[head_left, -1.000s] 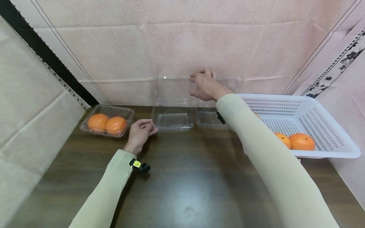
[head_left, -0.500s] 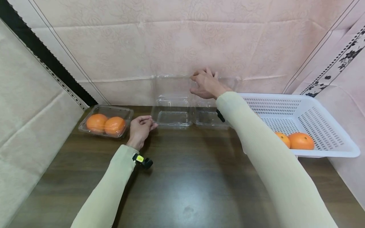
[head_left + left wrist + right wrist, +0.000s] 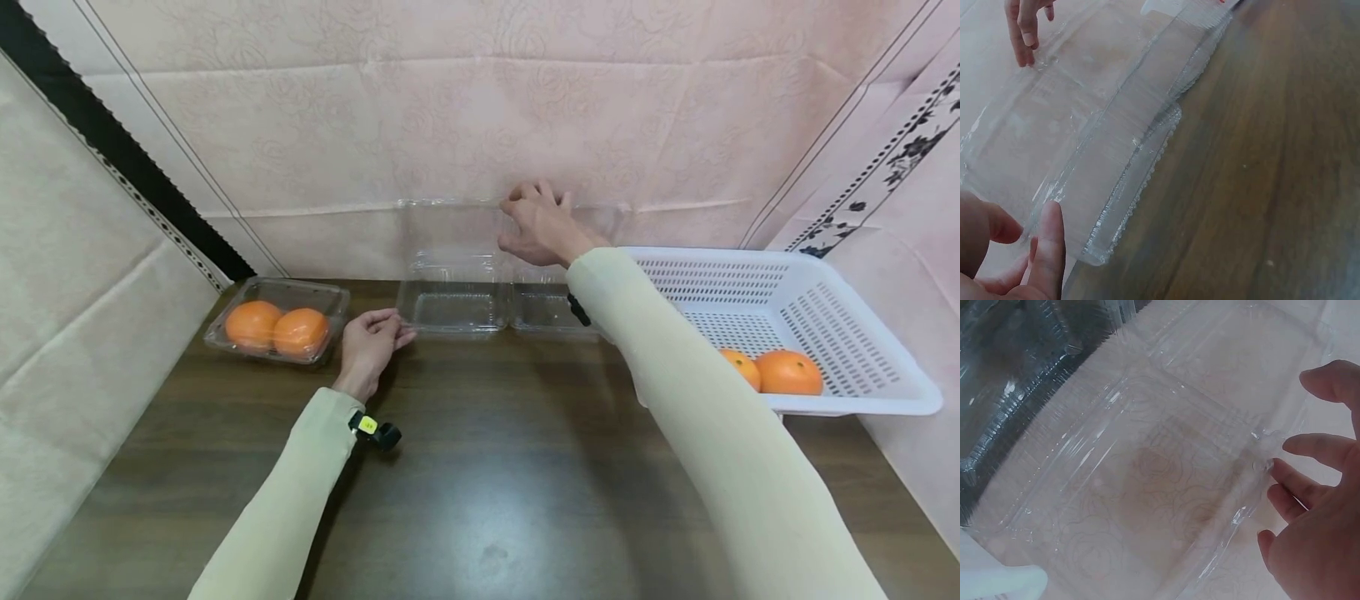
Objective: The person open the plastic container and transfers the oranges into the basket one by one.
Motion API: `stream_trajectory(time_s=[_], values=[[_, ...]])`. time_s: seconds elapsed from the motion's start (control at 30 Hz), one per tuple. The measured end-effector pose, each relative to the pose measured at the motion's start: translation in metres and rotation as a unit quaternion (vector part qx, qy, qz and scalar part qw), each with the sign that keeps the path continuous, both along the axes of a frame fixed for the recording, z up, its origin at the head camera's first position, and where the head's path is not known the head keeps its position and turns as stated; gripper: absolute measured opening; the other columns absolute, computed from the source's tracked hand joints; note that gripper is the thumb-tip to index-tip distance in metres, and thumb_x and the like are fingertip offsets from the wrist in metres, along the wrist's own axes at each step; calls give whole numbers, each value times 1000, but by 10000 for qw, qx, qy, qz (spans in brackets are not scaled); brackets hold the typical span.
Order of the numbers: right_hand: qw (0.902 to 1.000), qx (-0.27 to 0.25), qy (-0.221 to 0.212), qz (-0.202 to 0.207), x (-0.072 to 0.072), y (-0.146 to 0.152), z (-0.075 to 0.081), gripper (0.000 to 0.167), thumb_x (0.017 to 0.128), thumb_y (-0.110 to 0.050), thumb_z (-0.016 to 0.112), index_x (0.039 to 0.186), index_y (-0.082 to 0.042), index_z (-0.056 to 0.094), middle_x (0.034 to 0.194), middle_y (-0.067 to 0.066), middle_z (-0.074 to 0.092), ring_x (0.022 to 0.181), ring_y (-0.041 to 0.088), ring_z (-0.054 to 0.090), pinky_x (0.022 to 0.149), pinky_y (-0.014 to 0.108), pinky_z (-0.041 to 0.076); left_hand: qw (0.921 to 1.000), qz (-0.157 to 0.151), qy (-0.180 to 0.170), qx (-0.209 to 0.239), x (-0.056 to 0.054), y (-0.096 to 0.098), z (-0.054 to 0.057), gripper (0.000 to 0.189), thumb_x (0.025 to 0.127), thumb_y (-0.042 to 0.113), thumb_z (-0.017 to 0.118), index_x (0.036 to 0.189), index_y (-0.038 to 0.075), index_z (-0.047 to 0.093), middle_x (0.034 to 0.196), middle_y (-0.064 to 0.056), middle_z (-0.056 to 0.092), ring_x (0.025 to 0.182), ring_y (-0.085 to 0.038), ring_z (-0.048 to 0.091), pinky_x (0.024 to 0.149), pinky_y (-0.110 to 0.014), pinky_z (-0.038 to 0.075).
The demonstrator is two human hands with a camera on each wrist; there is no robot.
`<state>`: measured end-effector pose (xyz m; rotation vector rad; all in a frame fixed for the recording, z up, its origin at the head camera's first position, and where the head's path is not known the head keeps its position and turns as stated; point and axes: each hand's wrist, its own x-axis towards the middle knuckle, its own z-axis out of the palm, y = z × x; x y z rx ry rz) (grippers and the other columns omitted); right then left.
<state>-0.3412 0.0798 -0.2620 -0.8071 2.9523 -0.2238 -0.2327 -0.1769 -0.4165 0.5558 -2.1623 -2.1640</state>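
Plastic boxes (image 3: 453,310) on the table (image 3: 465,467) should feel light, flimsy; take the rims (image 3: 453,333). Your right hand (image 3: 542,227), fingers spread, touches the lids (image 3: 453,229); your left hand (image 3: 367,350), fingers bent, meets one corner, grip unclear.

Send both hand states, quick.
Left hand: at the left open box's edge; can't tell if pinching it.
Right hand: open, at the raised lids' upper edge.

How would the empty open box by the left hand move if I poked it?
The box would probably slide easily, since it looks like thin plastic with nothing inside. Its lid might wobble or bend, because it looks thin and stands raised. The box probably won't roll, because its bottom looks flat on the table.
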Motion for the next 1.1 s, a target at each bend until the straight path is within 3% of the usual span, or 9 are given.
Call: stream_trajectory(time_s=[0.5, 0.7, 0.97, 1.1], values=[[9995, -110, 260, 141, 11, 6, -8, 65, 98, -34, 52, 157, -13, 37, 164, 12, 28, 146, 33, 18, 108, 59, 25, 9996, -220, -103, -175, 11, -7, 2, 42, 107, 19, 54, 146, 6, 45, 133, -19, 63, 92, -9, 72, 97, -30, 60], [9990, -189, 341, 197, 14, 10, -10, 70, 98, -34, 54, 160, -11, 33, 169, 13, 18, 153, 35, 13, 115, 62, 22, 9985, -321, -146, -427, 15, -10, 4, 48, 106, 21, 55, 150, 7, 40, 133, -19, 62, 95, -10, 72, 95, -30, 61], [9974, -360, 535, 315, 20, 11, -11, 69, 96, -31, 57, 159, -12, 34, 170, 13, 17, 154, 36, 15, 116, 64, 22, 9906, -527, -31, -1258, 32, -16, 11, 47, 106, 23, 54, 148, 4, 42, 132, -20, 60, 107, -23, 71, 99, -35, 61], [9954, -511, 750, 293, 26, 8, -14, 66, 95, -31, 60, 156, -15, 39, 167, 13, 25, 151, 37, 20, 114, 61, 25, 9740, -482, 248, -2199, 46, -17, 15, 42, 105, 22, 54, 141, 2, 49, 126, -19, 64, 106, -29, 72, 88, -31, 64]])
